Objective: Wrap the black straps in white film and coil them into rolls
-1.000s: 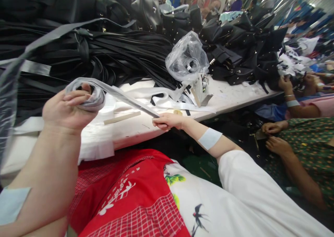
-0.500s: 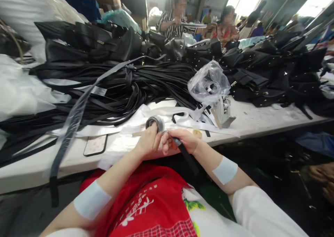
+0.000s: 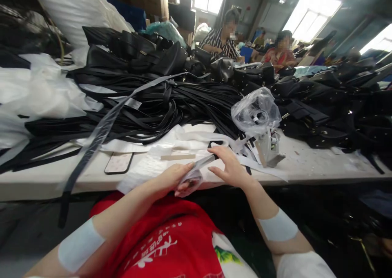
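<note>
My left hand (image 3: 175,176) is closed around a rolled-up strap wrapped in clear film (image 3: 195,179), at the table's front edge. The strap's flat grey-looking end (image 3: 204,162) sticks out up and to the right. My right hand (image 3: 229,165) is just right of that end, thumb and fingers apart; whether it touches the strap I cannot tell. A thin beige strip (image 3: 177,157) lies behind my left hand. Farther left, a long film-covered black strap (image 3: 105,125) slopes across the pile of black straps (image 3: 171,102) and hangs over the front edge.
A phone (image 3: 119,163) lies on the white table (image 3: 147,157). Behind the strips stand a clear plastic bag (image 3: 256,110) and a tape dispenser (image 3: 269,149). Black bags (image 3: 312,102) line the back. White plastic wrapping (image 3: 52,86) is at left. Several people sit beyond.
The roll has come down toward me in my left hand and tilted. My right hand has opened and moved right; the black strap end no longer hangs from it. The view has shifted left and up.
</note>
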Demonstrator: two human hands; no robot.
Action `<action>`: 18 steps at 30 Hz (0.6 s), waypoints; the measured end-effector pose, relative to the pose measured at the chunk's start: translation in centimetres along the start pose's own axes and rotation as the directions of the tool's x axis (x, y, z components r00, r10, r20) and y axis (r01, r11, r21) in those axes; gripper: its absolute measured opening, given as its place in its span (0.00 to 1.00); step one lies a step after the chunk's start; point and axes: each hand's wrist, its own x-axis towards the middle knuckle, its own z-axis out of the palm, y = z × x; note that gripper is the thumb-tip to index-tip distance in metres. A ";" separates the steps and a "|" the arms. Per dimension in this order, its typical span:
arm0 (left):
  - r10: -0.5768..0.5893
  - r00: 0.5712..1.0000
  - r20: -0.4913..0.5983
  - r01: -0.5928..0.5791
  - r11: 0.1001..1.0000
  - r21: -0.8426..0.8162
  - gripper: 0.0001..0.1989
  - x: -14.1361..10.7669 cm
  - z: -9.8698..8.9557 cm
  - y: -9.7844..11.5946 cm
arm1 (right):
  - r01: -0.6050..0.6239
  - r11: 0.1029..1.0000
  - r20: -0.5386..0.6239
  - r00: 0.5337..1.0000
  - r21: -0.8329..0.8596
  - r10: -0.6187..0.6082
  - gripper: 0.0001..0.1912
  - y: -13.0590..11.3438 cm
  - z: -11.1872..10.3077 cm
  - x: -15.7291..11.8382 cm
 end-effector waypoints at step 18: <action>0.095 0.919 -0.382 -0.143 0.985 -0.101 0.24 -0.5 -0.7 -4.4 | -0.513 0.781 0.664 0.728 0.357 0.174 0.24 -0.4 5.7 -2.3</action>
